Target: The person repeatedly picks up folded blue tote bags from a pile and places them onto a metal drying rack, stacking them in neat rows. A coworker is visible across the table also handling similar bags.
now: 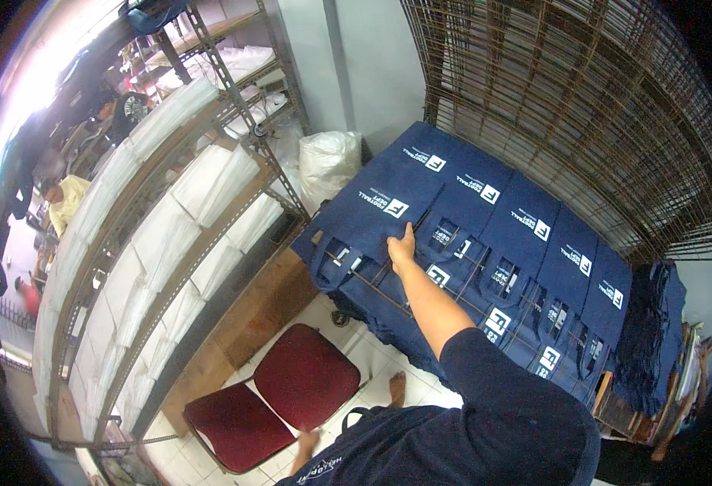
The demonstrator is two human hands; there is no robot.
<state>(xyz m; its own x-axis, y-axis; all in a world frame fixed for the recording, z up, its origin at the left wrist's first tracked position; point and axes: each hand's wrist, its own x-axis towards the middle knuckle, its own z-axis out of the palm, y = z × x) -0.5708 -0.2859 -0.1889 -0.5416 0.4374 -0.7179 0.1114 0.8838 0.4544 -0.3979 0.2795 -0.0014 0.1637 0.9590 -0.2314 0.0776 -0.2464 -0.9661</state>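
My right hand [402,248] reaches out over several navy fabric bag panels [473,215] with white print. Its thumb and a finger stand apart at the near edge of one panel, and nothing shows in its grasp. Whether it presses on the cloth I cannot tell. Navy handle straps [332,257] hang along the panels' near edges, over thin metal bars. Low by my body, my left hand [308,445] is small and blurred beside a dark red chair [307,377]; its fingers cannot be made out.
Raised wire drying racks [567,73] lean above the panels. To the left, metal shelves [157,279] hold white stacks. A white sack [329,164] stands at the back wall. Dark cloth [652,340] hangs at the right. A person in yellow [68,201] is far left.
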